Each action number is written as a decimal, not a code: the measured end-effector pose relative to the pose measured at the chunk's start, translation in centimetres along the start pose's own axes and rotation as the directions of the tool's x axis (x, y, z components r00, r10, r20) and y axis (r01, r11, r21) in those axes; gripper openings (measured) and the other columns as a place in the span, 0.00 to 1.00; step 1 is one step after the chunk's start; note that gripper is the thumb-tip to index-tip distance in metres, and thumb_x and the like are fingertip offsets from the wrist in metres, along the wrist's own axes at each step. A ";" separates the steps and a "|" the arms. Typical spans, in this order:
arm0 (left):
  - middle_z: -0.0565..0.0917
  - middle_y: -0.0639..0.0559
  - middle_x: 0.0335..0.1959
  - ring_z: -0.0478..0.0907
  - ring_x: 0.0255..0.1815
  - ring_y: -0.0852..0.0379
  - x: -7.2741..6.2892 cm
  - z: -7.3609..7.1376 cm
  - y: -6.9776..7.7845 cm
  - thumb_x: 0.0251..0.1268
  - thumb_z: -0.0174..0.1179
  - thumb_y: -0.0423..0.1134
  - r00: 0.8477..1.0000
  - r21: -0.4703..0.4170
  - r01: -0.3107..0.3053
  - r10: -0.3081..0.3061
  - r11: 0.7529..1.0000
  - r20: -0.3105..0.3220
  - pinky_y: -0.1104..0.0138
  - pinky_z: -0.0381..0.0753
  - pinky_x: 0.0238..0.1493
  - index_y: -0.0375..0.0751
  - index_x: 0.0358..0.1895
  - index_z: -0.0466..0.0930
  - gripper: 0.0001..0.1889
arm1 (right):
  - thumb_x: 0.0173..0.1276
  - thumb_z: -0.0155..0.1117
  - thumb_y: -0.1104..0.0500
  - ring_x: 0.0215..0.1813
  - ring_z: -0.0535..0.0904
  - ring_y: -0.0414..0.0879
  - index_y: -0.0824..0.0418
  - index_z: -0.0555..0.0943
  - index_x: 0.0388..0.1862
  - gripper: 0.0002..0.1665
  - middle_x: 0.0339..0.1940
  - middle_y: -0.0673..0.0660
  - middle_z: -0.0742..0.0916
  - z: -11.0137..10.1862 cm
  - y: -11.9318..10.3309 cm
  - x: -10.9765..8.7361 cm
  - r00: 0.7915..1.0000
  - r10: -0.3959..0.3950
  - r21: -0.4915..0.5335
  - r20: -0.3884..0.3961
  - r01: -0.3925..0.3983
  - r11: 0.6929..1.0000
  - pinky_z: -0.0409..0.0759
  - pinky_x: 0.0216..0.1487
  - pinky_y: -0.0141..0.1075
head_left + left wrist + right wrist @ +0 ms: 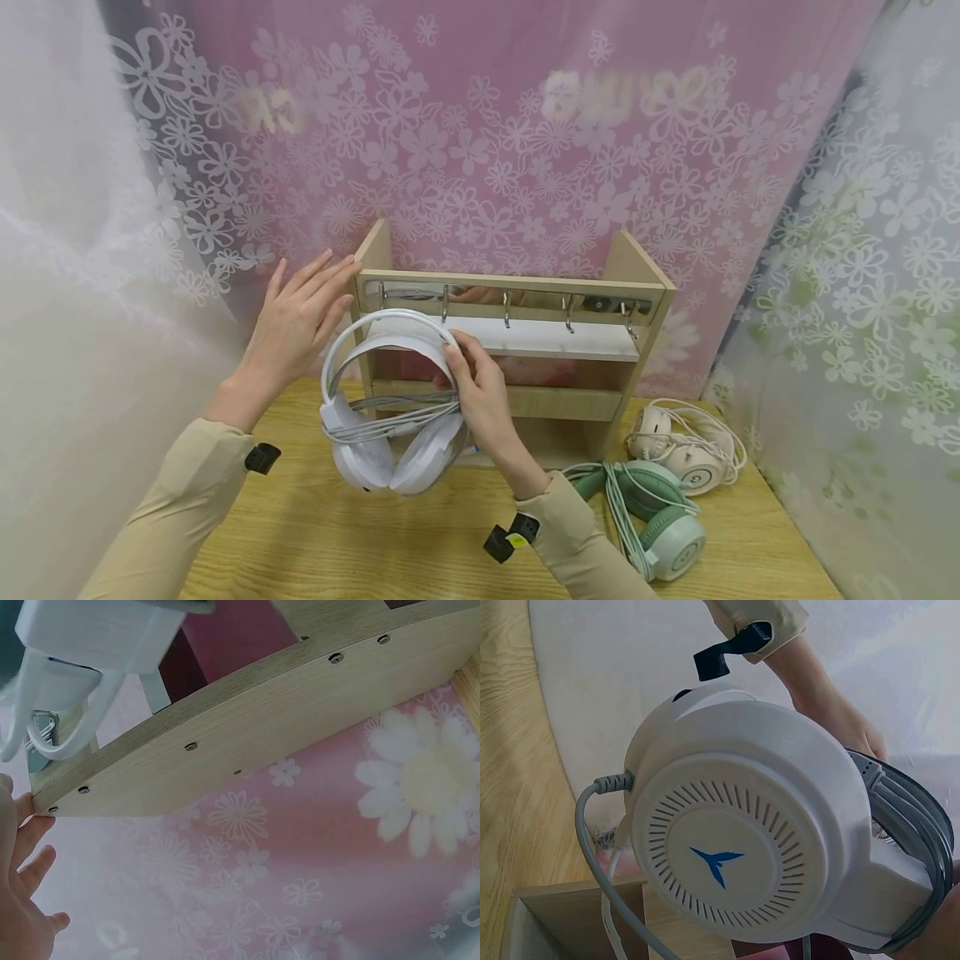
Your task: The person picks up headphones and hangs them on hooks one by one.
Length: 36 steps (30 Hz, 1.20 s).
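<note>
White over-ear headphones [431, 457], with a grey cable wound around them, hang in front of a small wooden rack [558, 402]. My right hand [486, 400] grips their headband on its right side. In the right wrist view a round ear cup [780, 817] shows a blue mark and radial slots; part of the right hand [936, 930] shows at the edge. My left hand [298, 312] has its fingers extended and touches the rack's upper left corner. The left wrist view shows the fingertips against the side panel [247, 727]. Metal hooks [507, 310] line the rack's front rail.
Green headphones [648, 492] with a wound cable lie on the wooden table [390, 550] right of the rack. Cream-white headphones [693, 467] lie behind them by the table's right edge. Flower-patterned curtains [487, 150] stand behind and at the sides.
</note>
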<state>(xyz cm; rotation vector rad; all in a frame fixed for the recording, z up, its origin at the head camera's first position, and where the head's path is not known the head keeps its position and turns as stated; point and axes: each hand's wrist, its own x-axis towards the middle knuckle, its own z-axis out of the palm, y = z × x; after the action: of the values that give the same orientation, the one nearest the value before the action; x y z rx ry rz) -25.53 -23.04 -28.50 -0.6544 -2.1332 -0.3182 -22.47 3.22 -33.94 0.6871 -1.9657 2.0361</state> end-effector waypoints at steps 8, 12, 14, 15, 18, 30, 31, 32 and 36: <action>0.74 0.50 0.72 0.63 0.77 0.46 0.0 0.0 0.1 0.76 0.57 0.40 1.000 -0.003 0.006 -0.006 1.000 0.007 0.41 0.42 0.80 0.47 0.72 0.73 0.24 | 0.82 0.52 0.59 0.32 0.81 0.41 0.68 0.75 0.66 0.20 0.37 0.75 0.83 0.3 0.6 0.0 1.000 0.005 0.000 -0.001 -0.005 1.000 0.87 0.42 0.35; 0.74 0.50 0.73 0.63 0.78 0.47 -0.1 0.0 0.0 0.77 0.56 0.41 1.000 -0.004 0.009 -0.009 1.000 0.009 0.41 0.42 0.80 0.47 0.73 0.72 0.24 | 0.82 0.52 0.59 0.32 0.81 0.42 0.68 0.75 0.66 0.20 0.36 0.72 0.83 0.4 0.9 -0.1 1.000 0.014 0.001 -0.004 -0.014 1.000 0.87 0.42 0.39; 0.74 0.50 0.73 0.63 0.77 0.46 -0.1 0.0 0.0 0.77 0.55 0.41 1.000 -0.002 0.009 -0.009 1.000 0.008 0.41 0.42 0.80 0.47 0.72 0.72 0.23 | 0.82 0.51 0.59 0.33 0.81 0.43 0.68 0.75 0.66 0.20 0.36 0.72 0.83 0.5 1.0 -0.1 1.000 0.020 0.005 -0.004 -0.020 1.000 0.87 0.42 0.40; 0.74 0.50 0.73 0.63 0.77 0.46 -0.1 0.1 0.0 0.77 0.55 0.42 1.000 -0.002 0.008 -0.008 1.000 0.008 0.41 0.42 0.80 0.47 0.72 0.72 0.23 | 0.82 0.51 0.59 0.33 0.81 0.43 0.68 0.75 0.66 0.20 0.37 0.71 0.83 0.6 1.0 -0.1 1.000 0.024 0.005 -0.006 -0.024 1.000 0.87 0.43 0.41; 0.74 0.50 0.73 0.64 0.77 0.46 -0.1 0.1 0.0 0.78 0.54 0.42 1.000 0.000 0.008 -0.008 1.000 0.005 0.41 0.42 0.80 0.47 0.72 0.73 0.23 | 0.82 0.51 0.59 0.33 0.80 0.42 0.68 0.74 0.67 0.21 0.40 0.74 0.82 0.7 1.3 0.0 1.000 0.027 0.019 -0.003 -0.027 0.999 0.87 0.43 0.39; 0.72 0.51 0.74 0.62 0.78 0.46 -0.1 0.1 0.0 0.79 0.53 0.43 1.000 -0.010 0.015 -0.015 1.000 0.015 0.41 0.41 0.80 0.47 0.73 0.72 0.23 | 0.82 0.51 0.60 0.37 0.82 0.43 0.68 0.71 0.70 0.23 0.47 0.68 0.85 0.8 2.0 0.3 0.999 0.048 -0.014 0.015 -0.048 0.999 0.83 0.44 0.33; 0.72 0.51 0.74 0.62 0.78 0.46 -0.2 0.1 0.0 0.79 0.53 0.43 1.000 -0.010 0.016 -0.015 1.000 0.018 0.41 0.41 0.80 0.48 0.73 0.72 0.23 | 0.82 0.51 0.60 0.37 0.82 0.43 0.68 0.71 0.70 0.23 0.48 0.68 0.85 0.8 2.1 0.3 0.999 0.049 -0.013 0.017 -0.048 0.999 0.83 0.44 0.33; 0.72 0.51 0.74 0.62 0.78 0.46 -0.2 0.1 0.0 0.79 0.53 0.43 1.000 -0.008 0.016 -0.016 1.000 0.020 0.41 0.41 0.80 0.48 0.73 0.72 0.23 | 0.82 0.51 0.60 0.38 0.82 0.43 0.68 0.71 0.70 0.23 0.49 0.68 0.85 0.7 2.1 0.3 0.999 0.051 -0.011 0.019 -0.051 0.999 0.82 0.44 0.33; 0.72 0.51 0.74 0.61 0.78 0.47 -0.2 0.0 0.0 0.79 0.53 0.43 0.999 -0.006 0.021 -0.021 1.000 0.026 0.42 0.40 0.80 0.48 0.73 0.71 0.23 | 0.82 0.50 0.60 0.40 0.84 0.45 0.70 0.69 0.71 0.24 0.54 0.69 0.84 0.7 2.4 0.3 0.998 0.044 0.004 0.032 -0.044 0.999 0.82 0.45 0.32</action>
<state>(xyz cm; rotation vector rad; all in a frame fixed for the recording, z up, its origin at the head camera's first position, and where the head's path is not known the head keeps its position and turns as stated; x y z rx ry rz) -25.44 -23.04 -28.68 -0.6433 -2.1662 -0.3295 -23.81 2.32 -35.93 0.6874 -2.0115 2.0688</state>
